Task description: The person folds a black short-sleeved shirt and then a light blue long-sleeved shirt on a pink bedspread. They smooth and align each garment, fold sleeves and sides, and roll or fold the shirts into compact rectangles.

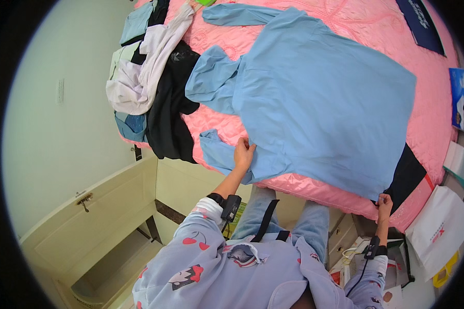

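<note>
A light blue long-sleeved shirt lies spread on the pink quilted bedspread, its collar end to the left and its hem to the right. Close to where the near sleeve joins the body, my left hand pinches the cloth along the shirt's near edge. My right hand is closed on the near corner of the hem, at the bed's front edge. Beside that corner, a black flat piece shows partly from under the shirt. The far sleeve stretches out to the left.
Left on the bed lie black clothing, a pale lilac garment and other folded clothes. A dark blue bag is at the far right. A white bag stands right of the bed. An open cream door is at lower left.
</note>
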Available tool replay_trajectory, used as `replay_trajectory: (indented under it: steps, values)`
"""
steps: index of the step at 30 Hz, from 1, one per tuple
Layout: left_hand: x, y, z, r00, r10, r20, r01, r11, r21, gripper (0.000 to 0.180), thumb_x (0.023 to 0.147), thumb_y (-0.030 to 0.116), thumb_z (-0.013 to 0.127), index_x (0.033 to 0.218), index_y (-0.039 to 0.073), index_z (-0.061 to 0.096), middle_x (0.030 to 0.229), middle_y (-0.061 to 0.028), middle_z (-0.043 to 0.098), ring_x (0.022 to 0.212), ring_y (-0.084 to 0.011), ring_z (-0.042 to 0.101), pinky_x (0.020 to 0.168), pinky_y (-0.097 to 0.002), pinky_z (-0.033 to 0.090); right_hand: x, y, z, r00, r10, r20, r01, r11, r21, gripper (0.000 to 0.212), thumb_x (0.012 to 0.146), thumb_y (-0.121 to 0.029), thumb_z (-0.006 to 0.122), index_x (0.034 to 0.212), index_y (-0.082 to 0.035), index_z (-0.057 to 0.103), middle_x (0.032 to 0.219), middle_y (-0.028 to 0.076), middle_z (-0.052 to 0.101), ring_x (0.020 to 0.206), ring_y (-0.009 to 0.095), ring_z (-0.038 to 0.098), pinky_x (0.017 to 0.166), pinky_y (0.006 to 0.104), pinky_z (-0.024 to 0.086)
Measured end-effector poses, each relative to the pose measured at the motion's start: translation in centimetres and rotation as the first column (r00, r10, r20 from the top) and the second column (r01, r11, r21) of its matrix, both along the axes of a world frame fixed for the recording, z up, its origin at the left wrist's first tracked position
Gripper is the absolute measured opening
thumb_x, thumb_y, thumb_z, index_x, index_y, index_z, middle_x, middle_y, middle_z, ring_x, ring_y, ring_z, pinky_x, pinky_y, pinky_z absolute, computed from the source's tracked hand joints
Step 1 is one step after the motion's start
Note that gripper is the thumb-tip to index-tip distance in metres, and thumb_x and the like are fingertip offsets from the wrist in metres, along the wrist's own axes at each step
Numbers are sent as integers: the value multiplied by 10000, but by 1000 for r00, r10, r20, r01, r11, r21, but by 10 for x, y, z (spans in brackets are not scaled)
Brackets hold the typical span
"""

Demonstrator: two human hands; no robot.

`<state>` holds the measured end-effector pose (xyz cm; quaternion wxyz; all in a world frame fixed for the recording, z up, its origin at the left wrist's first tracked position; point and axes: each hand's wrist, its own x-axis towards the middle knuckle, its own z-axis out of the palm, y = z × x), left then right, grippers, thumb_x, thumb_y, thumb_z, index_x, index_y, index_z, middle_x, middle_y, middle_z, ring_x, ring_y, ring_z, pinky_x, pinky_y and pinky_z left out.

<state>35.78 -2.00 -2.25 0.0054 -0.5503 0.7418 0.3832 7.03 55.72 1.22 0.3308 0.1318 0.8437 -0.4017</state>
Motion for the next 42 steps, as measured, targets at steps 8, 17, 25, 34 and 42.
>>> replay_trajectory:
  steps: [8, 17, 25, 34, 42]
  values:
    - [40, 45, 28, 746, 659, -98, -528, 674, 516, 152, 900, 132, 645, 792, 48, 581, 715, -1, 572, 648, -117, 534, 593, -277, 445, -4, -1, -4, 999, 40, 13, -41, 996, 82, 54, 915, -26, 561, 944, -46, 602, 720, 3, 572, 573, 76, 542, 496, 215, 433]
    - [10, 15, 14, 879, 397, -263, -377, 918, 126, 228, 837, 131, 681, 963, -25, 573, 801, -73, 608, 685, -177, 569, 647, -313, 489, -13, -9, -5, 997, 78, 23, -80, 983, 164, 41, 917, -45, 566, 909, -58, 604, 690, -5, 564, 550, 70, 526, 460, 215, 417]
    - [-22, -43, 11, 868, 422, -260, -411, 906, 97, 234, 836, 61, 674, 1047, -1, 595, 1010, -112, 640, 920, -192, 594, 817, -311, 475, -6, -3, -2, 996, 86, 28, -89, 982, 169, 86, 914, -17, 548, 915, -58, 624, 699, 0, 565, 543, 71, 514, 471, 216, 411]
    - [80, 42, 55, 729, -580, 363, 668, 720, -191, 545, 709, -23, 619, 1236, 47, 503, 1327, -182, 446, 1266, -357, 425, 1066, -523, 311, 3, 8, -14, 999, -41, 6, 40, 989, 143, 190, 820, 75, 510, 930, -24, 629, 784, 15, 611, 588, 97, 540, 516, 237, 444]
    - [126, 45, 37, 683, -610, 402, 707, 690, -155, 713, 624, -69, 671, 1298, 35, 461, 1369, -208, 398, 1314, -373, 383, 1104, -550, 273, 8, 0, -2, 899, 355, -255, -268, 909, 319, 329, 690, 149, 521, 949, -13, 640, 826, 70, 640, 661, 158, 577, 640, 287, 483]
